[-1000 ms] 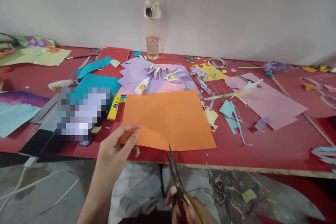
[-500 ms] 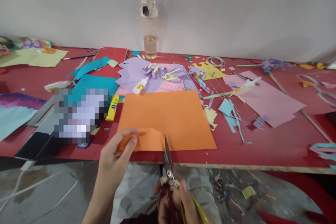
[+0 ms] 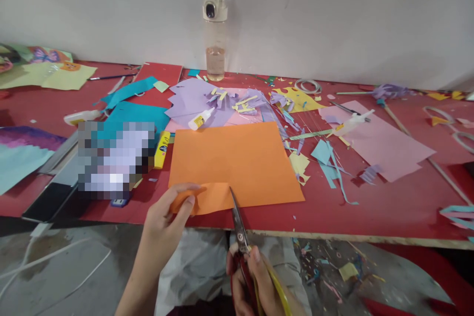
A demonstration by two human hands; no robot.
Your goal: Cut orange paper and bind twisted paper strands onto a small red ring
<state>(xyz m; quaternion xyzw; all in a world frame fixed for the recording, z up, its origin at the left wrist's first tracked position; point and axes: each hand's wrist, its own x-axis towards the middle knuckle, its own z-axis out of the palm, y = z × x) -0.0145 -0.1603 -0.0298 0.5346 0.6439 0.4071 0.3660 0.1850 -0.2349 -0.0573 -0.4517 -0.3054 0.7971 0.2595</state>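
An orange sheet of paper lies flat near the table's front edge, with its lower left part lifted as a flap. My left hand pinches that flap between thumb and fingers. My right hand grips scissors with one red and one yellow handle. The scissor blades are nearly closed, and their tips touch the paper at the right end of the flap. A slit separates the flap from the rest of the sheet there.
Behind the sheet are a glue bottle, purple paper and a clear bottle. A yellow glue stick lies left. Right are blue scraps and pink paper. The red table ends just before my lap.
The scissor blades have come together in the paper, and the flap now stands apart from the sheet at its right end. The view has shifted slightly.
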